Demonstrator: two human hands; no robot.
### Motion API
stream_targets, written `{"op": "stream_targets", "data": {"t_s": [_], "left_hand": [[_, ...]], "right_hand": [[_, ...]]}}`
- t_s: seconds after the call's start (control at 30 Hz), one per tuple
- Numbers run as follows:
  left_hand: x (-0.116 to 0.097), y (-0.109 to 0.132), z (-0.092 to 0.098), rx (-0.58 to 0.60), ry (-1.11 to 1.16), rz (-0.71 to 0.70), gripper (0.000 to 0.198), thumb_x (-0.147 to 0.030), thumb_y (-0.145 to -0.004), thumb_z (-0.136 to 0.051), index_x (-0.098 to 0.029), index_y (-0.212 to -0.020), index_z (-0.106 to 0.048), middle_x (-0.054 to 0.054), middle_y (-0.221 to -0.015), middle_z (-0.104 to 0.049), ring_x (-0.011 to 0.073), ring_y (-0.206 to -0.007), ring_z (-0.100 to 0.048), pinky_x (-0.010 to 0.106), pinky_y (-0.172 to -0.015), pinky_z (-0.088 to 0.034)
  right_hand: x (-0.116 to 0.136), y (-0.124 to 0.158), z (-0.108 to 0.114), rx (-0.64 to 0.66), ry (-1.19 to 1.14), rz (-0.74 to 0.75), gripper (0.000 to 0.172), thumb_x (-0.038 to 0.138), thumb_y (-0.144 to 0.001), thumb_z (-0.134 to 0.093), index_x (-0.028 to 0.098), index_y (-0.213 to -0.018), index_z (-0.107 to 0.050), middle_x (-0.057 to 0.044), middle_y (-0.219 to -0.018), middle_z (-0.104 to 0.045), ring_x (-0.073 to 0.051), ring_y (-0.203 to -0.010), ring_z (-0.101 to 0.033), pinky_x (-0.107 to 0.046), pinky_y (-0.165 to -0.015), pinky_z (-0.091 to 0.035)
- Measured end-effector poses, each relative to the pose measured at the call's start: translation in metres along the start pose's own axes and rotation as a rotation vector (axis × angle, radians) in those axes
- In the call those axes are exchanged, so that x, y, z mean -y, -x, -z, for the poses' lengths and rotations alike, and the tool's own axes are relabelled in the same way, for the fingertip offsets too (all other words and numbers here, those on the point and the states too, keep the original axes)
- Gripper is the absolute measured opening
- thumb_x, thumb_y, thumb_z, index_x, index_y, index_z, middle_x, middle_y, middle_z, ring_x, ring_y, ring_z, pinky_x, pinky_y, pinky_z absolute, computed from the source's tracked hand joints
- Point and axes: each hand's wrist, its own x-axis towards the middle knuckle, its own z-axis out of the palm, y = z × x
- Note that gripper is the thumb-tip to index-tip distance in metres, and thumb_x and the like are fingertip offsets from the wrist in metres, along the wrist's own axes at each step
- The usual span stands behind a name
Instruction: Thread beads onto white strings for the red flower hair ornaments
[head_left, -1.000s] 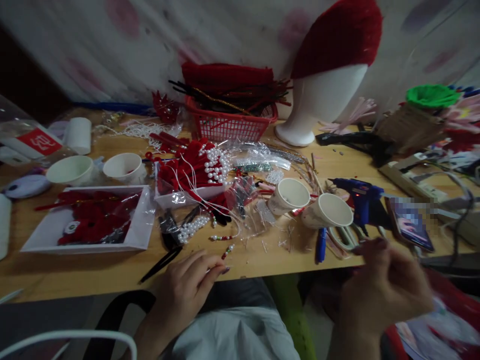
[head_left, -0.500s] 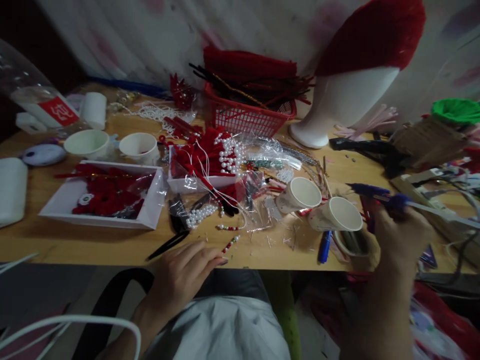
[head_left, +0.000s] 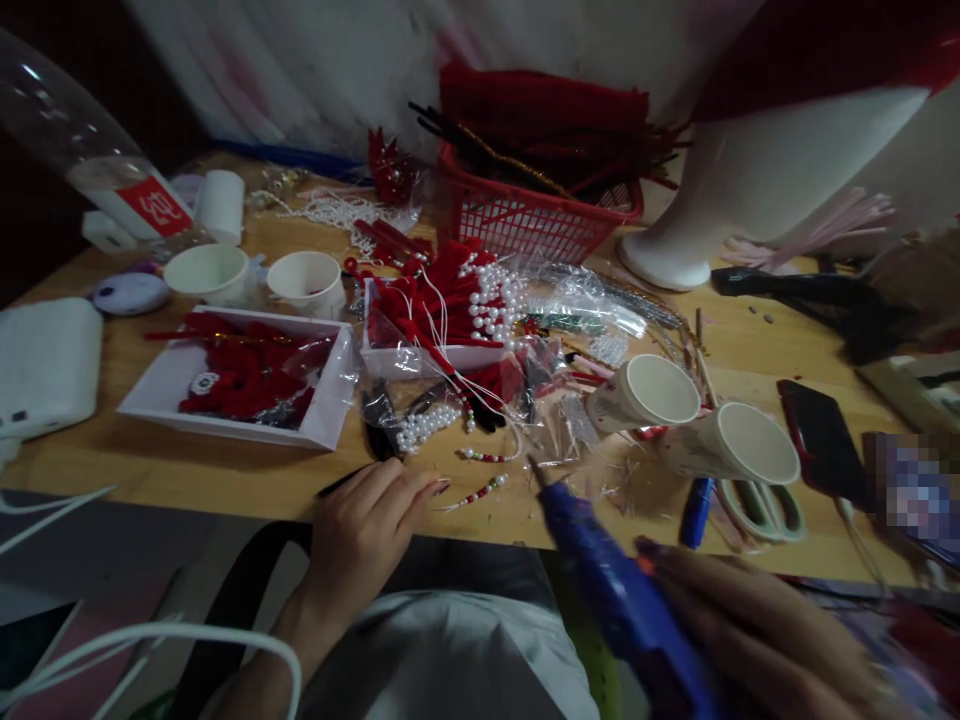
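Note:
My right hand [head_left: 757, 620] grips a blue hot glue gun [head_left: 607, 570] at the lower right, its nozzle aimed up and left over the table edge; motion blurs both. At the front edge my left hand [head_left: 367, 525] rests with its fingers curled and pressed together. What they hold, if anything, is hidden. Just right of those fingertips lies a short strand of red, green and pearl beads [head_left: 484, 490] with a pale thread tail. A second beaded strand [head_left: 486, 456] lies behind it, joined to white cords. White pearl beads [head_left: 427, 428] in clear plastic sit beyond my left hand.
A white box [head_left: 330, 400] holds red fuzzy pieces. Paper cups [head_left: 652, 390], green-handled scissors [head_left: 761, 510], a blue marker [head_left: 697, 510] and a phone [head_left: 821, 435] lie to the right. Behind stand a red basket [head_left: 525, 225], a white stand [head_left: 795, 180] and a plastic bottle [head_left: 112, 180].
My right hand has brought the glue gun from the far right toward me and leftward. My left hand stays at the table edge, and the bead strand now shows apart from its fingertips.

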Motion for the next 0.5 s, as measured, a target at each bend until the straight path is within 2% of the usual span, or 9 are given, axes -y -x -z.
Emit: {"op": "stream_targets", "data": {"t_s": [0.07,0.13,0.2,0.27,0.37,0.5], "left_hand": [[0.002,0.002,0.002,0.025,0.008,0.004,0.012,-0.017,-0.096,-0.060,-0.017,-0.089,-0.069,-0.001,-0.069,-0.066,0.0140,-0.064,-0.063,0.026,-0.065,-0.048],[0.003,0.003,0.003,0.048,0.027,0.007,0.013,-0.015,-0.097,-0.058,-0.017,-0.090,-0.069,0.000,-0.073,-0.067,0.0142,-0.068,-0.064,0.026,-0.068,-0.050],[0.003,0.003,0.003,0.066,0.050,0.020,0.013,-0.013,-0.097,-0.057,-0.016,-0.091,-0.068,0.001,-0.076,-0.069,0.0145,-0.071,-0.065,0.027,-0.070,-0.051],[0.003,0.002,0.002,0.066,0.073,0.042,0.011,-0.012,-0.097,-0.057,-0.016,-0.092,-0.067,0.001,-0.078,-0.070,0.0143,-0.073,-0.065,0.027,-0.072,-0.051],[0.004,0.000,0.005,0.075,0.132,0.079,0.010,-0.012,-0.097,-0.057,-0.016,-0.094,-0.066,0.001,-0.081,-0.069,0.0132,-0.075,-0.066,0.025,-0.074,-0.053],[0.005,0.000,0.012,0.177,0.211,0.097,0.022,-0.016,-0.102,-0.047,-0.017,-0.098,-0.069,0.001,-0.083,-0.070,0.0128,-0.078,-0.067,0.026,-0.077,-0.056]], "right_hand": [[0.009,-0.016,-0.021,0.112,-0.172,0.102,0.038,0.011,-0.097,-0.049,0.032,-0.120,-0.069,-0.002,-0.086,-0.080,-0.018,-0.063,-0.075,-0.022,-0.049,-0.058],[0.015,-0.028,-0.035,0.139,-0.254,0.169,0.031,0.010,-0.097,-0.048,0.025,-0.114,-0.070,-0.003,-0.084,-0.080,-0.015,-0.060,-0.074,-0.021,-0.050,-0.058],[0.019,-0.033,-0.043,0.136,-0.237,0.216,0.027,0.009,-0.098,-0.047,0.021,-0.103,-0.071,-0.004,-0.082,-0.080,-0.014,-0.057,-0.071,-0.021,-0.050,-0.056],[0.021,-0.032,-0.048,0.171,-0.191,0.251,0.030,0.008,-0.099,-0.044,0.021,-0.095,-0.071,-0.004,-0.083,-0.080,-0.014,-0.058,-0.071,-0.022,-0.052,-0.057],[0.021,-0.022,-0.055,0.178,-0.165,0.246,0.033,0.005,-0.098,-0.043,0.023,-0.095,-0.070,-0.003,-0.088,-0.081,-0.015,-0.065,-0.072,-0.024,-0.062,-0.060],[0.020,-0.010,-0.062,0.126,-0.203,0.182,0.031,0.009,-0.099,-0.045,0.027,-0.100,-0.071,-0.002,-0.091,-0.080,-0.016,-0.069,-0.073,-0.026,-0.070,-0.062]]}}
